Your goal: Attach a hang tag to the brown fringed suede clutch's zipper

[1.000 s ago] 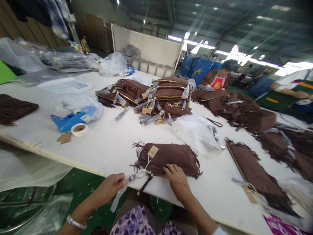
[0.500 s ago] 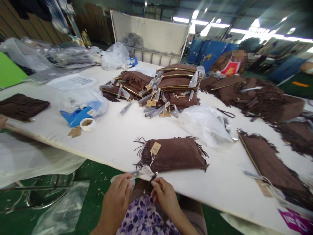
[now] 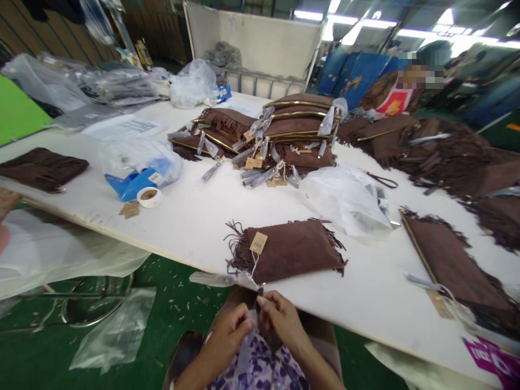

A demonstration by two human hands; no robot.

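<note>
Head view: our left hand (image 3: 231,332) has thumb and fingers pinched together on a clear plastic strip (image 3: 245,346) that hangs toward our lap. Right beside it, our right hand (image 3: 281,318) is pinching the short dark strap (image 3: 260,292) of the brown fringed pouch (image 3: 294,252). The pouch itself lies flat on the white table (image 3: 190,227), just beyond the fingers, with a tan tag (image 3: 259,242) on top. A clear sleeve (image 3: 219,279) sits at the table edge, a bit left of our fingertips. Farther left there's a roll of tape (image 3: 149,203) touching a blue plastic thing (image 3: 130,185). Well beyond the fingers we've got a stack of brown pouches (image 3: 298,129), plus a crumpled white plastic bag (image 3: 343,200) nearer. Off to their right, another fringed pouch (image 3: 453,262) lies at an angle.
</note>
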